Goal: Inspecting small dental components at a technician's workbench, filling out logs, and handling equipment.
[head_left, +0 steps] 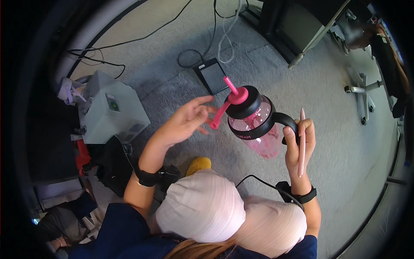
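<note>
At the far left, a dark rim cuts off the frame's edge. In the lower left a seated person shows only in part, dim and bent by the lens. Above, a grey metal box stands at the left, with a lilac object beside it, hard to identify. A black, bag-like shape sits below the box, its outline lost in shadow.

The left hand is raised left of centre, fingers loosely spread and curved, near the pink strap hanging off the bottle lid; whether the fingertips touch it I cannot tell. Below, a yellow shoe is partly covered by the pale-trousered knees.

The pink bottle is just right of the frame's centre, tilted, its black lid toward the upper left, a pink straw sticking up. Glare and the tinted wall blur what is inside. Behind it, a flat black plate lies on the carpet.

The right hand has its fingers closed around the black handle, also keeping a pale pink pen against them; some fingers are hidden. At the upper right, another person's arm is cut off by the rim.
</note>
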### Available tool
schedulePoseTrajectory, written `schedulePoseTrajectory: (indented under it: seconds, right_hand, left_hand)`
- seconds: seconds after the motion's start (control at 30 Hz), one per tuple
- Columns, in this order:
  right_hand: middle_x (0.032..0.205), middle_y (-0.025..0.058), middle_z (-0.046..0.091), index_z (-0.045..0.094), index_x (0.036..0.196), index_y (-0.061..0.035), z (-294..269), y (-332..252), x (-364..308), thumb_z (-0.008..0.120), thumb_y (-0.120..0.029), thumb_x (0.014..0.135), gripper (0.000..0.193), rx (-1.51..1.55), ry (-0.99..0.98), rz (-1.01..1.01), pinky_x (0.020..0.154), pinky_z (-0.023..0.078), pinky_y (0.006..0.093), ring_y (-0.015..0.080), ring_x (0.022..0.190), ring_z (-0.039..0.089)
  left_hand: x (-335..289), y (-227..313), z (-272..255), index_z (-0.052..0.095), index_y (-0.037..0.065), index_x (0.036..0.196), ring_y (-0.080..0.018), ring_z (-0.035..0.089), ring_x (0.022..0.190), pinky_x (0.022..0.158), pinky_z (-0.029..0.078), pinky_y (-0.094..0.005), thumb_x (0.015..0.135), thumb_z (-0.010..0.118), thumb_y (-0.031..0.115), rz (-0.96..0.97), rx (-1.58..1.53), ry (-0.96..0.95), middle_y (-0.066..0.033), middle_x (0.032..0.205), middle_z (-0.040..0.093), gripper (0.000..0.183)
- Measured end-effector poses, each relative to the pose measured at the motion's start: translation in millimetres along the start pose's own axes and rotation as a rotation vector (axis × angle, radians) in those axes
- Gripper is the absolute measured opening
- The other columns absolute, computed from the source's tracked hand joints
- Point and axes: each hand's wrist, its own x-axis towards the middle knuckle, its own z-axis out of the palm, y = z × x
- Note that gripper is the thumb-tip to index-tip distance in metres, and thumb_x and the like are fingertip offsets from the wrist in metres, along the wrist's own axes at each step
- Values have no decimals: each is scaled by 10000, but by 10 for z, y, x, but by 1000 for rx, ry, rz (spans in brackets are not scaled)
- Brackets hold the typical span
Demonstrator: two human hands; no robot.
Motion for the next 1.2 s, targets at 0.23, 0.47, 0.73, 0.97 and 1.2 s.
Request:
schedulePoseTrajectory:
  seconds: [0.23, 0.47, 0.73, 0.97, 1.2]
  right_hand:
    - [657, -10, 486, 357, 760, -103, 36, 58, -20, 652, -144, 801, 301, -24, 45, 36, 594, 356, 176, 51, 602, 427]
    - [655, -22, 478, 384, 752, -105, -33, 153, -11, 666, -166, 791, 291, -129, 67, 0, 629, 371, 194, 53, 613, 416]
    - [625, -24, 448, 353, 725, -115, -58, 170, 35, 691, -129, 761, 340, -90, -76, 26, 608, 341, 171, 49, 603, 398]
    - [642, -21, 458, 358, 724, -116, -120, 177, 78, 698, -113, 748, 340, -88, -122, -34, 578, 346, 173, 49, 592, 402]
    - [639, -11, 459, 357, 724, -108, -87, 169, 118, 697, -110, 748, 341, -79, -146, -41, 599, 366, 179, 55, 601, 420]
  left_hand:
    - [118, 41, 8, 441, -2, 1170, -151, 592, 862, 739, 484, -255, 795, 631, 85, 92, 122, -44, -111, 958, 601, 430]
    - [254, 64, -59, 540, 4, 1043, -71, 525, 704, 604, 417, -187, 829, 601, 139, 153, 186, 188, -68, 842, 613, 261]
    - [405, 13, -40, 582, -11, 951, -69, 585, 699, 587, 429, -175, 731, 716, 186, 311, 140, 428, -48, 753, 641, 324]
    - [451, 90, -24, 603, 3, 889, -88, 596, 702, 635, 478, -191, 699, 729, 99, 405, 312, 269, -61, 788, 635, 247]
    - [407, 235, 7, 611, 2, 885, -105, 573, 769, 703, 473, -221, 681, 735, 76, 376, 441, 88, -43, 831, 607, 249]
